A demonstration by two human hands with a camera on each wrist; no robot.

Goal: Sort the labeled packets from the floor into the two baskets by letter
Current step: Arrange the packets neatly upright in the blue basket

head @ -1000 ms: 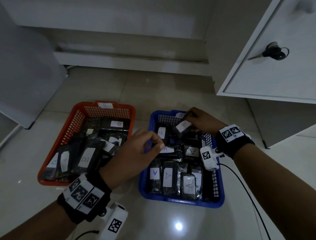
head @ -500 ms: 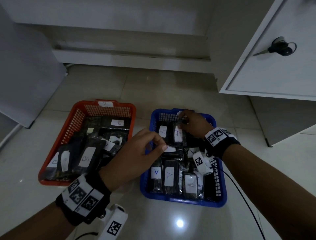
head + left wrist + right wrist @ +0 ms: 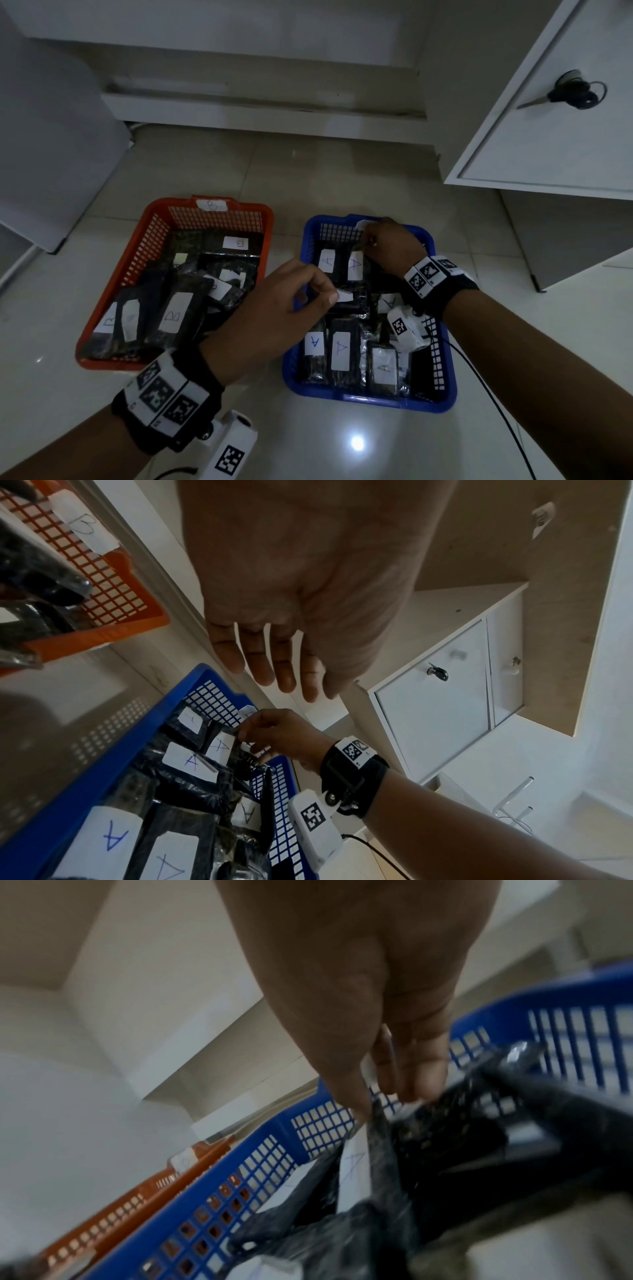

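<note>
The orange basket on the left, tagged B, holds several black packets labelled B. To its right the blue basket holds several black packets labelled A. At the blue basket's far end my right hand pinches the top edge of an A packet, which lies beside another A packet. The right wrist view shows thumb and fingers closed on that packet's plastic edge. My left hand hovers over the blue basket's left rim; its fingers hang relaxed and hold nothing.
A white cabinet door with a key in it stands open at the right. There is a white panel on the left and a low ledge behind the baskets. A black cable trails from my right wrist over the tiled floor.
My right hand has carried the A packet down and back, from tilted above the blue basket to lying at its far end. The left hand has barely moved.
</note>
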